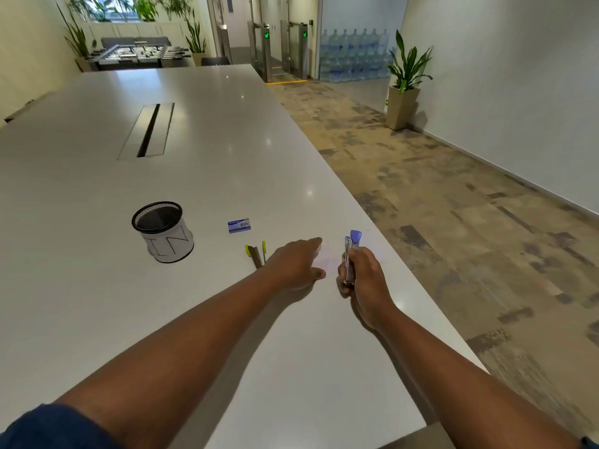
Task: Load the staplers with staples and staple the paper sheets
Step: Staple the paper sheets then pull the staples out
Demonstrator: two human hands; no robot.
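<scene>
Staplers come first here, and we have one of them already: the purple stapler [352, 254] stands nearly upright in our right hand [361, 280], whose fingers are curled round its lower body, with the purple cap pointing up and away from us. Our left hand [298, 265] lies flat, fingers straight and relaxed, holding nothing, with its fingertips reaching toward a faint pale sheet [327, 262] on the table [227, 157]. We take that sheet for the paper, though it is so washed out against the white top that we cannot be sure of its edges.

What matters for the next move is where the other things lie. The yellow stapler [256, 254] rests on the table just to the left of our left hand, partly hidden behind it. It seems to be hinged open, and its long axis runs roughly away from us. The blue staple box [239, 225] sits farther out and a little left again, between the yellow stapler and the mesh pen cup [163, 231], its long side lying across our view.

Both therefore lie on the left side, and the free left hand is plainly the nearer one. We judge that it should reach forward and leftward for the box, while the right keeps the purple stapler steady. Whether that stapler already holds staples, we cannot tell.
</scene>
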